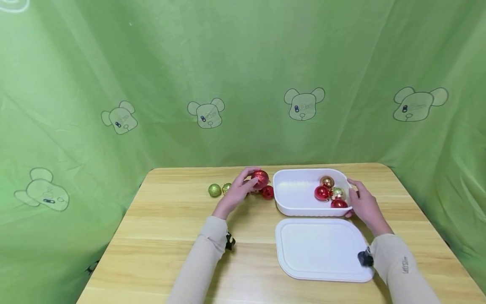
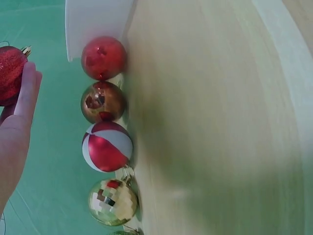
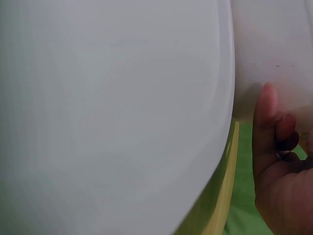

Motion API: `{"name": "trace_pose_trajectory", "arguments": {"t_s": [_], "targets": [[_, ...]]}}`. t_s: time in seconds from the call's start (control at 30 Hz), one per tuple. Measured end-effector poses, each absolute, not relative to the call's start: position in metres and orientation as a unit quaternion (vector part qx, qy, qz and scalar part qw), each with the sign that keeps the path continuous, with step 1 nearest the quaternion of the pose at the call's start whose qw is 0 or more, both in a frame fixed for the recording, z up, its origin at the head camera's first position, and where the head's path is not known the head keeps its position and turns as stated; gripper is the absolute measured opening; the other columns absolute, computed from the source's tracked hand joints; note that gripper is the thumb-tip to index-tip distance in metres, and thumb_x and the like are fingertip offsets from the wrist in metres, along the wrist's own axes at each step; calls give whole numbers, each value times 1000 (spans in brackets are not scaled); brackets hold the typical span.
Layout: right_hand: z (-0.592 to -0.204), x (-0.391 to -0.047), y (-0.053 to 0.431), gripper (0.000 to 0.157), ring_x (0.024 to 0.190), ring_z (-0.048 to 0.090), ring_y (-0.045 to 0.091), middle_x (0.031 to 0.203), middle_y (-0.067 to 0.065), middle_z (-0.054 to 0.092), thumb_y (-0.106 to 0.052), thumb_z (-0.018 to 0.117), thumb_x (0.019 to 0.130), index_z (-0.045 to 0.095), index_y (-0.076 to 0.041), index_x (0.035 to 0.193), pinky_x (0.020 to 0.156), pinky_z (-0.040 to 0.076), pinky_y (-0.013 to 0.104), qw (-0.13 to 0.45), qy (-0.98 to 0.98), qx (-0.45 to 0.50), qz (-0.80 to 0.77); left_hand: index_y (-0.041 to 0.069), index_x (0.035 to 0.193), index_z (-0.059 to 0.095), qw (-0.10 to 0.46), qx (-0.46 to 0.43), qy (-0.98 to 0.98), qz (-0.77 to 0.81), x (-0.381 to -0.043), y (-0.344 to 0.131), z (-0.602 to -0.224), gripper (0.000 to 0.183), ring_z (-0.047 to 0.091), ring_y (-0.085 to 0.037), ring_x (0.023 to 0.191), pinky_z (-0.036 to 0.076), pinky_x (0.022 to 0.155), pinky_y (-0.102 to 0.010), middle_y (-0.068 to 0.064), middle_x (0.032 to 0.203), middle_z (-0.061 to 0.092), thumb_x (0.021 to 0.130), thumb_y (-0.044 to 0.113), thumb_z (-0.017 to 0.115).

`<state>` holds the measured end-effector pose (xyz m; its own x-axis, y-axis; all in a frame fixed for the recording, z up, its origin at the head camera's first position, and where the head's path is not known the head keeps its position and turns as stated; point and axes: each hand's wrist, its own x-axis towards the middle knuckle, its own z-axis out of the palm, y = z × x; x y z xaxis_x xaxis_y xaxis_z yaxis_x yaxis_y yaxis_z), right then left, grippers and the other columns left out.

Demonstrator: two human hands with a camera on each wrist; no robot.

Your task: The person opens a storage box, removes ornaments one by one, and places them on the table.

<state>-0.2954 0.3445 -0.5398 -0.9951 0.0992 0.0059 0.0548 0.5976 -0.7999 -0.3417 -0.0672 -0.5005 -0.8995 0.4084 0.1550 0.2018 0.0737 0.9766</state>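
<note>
My left hand [image 1: 236, 192] holds a red glittery Christmas ball [image 1: 260, 179] above the table, left of a white plastic box [image 1: 296, 212]. Below it stands a row of other balls, clearest in the left wrist view: a shiny red ball [image 2: 103, 58], a copper ball [image 2: 102, 102], a red-and-white ball [image 2: 107, 147] and a faceted gold ball [image 2: 113, 201]. My right hand [image 1: 365, 207] grips the box's right end; the right wrist view shows a digit against its outer wall. Inside the box, on the right side, lie a copper ball [image 1: 327, 181], a pale gold-green ball [image 1: 338, 193] and two red balls [image 1: 322, 193].
A white lid [image 1: 322, 249] lies flat on the wooden table [image 1: 171, 236] in front of the box, under my right forearm. A green glittery ball [image 1: 214, 190] sits at the row's left end. Behind the table hangs a green curtain [image 1: 250, 143].
</note>
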Motion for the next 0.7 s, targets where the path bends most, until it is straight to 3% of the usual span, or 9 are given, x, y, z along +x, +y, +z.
{"name": "trace_pose_trajectory", "arguments": {"t_s": [0.1, 0.33, 0.7], "targets": [[-539, -295, 344, 57, 60, 65, 25, 108, 31, 56, -33, 29, 114, 19, -12, 166, 54, 62, 39, 25, -893, -44, 448, 11, 150, 47, 88, 204, 715, 663, -340, -69, -499, 47, 64, -36, 125, 57, 104, -39, -16, 152, 47, 106, 23, 59], [-539, -296, 344, 57, 61, 64, 25, 107, 31, 55, -33, 28, 114, 18, -12, 166, 55, 63, 40, 18, -892, -49, 449, 23, 140, 56, 76, 184, 759, 620, -338, -73, -504, 46, 68, -28, 118, 58, 101, -39, -6, 148, 53, 97, 22, 74], [-541, -297, 345, 57, 58, 65, 24, 105, 31, 57, -33, 28, 113, 19, -11, 165, 53, 62, 40, 22, -895, -42, 444, 30, 136, 61, 50, 178, 807, 561, -331, -80, -511, 44, 65, -30, 119, 58, 99, -42, -3, 141, 62, 94, 28, 77]]}}
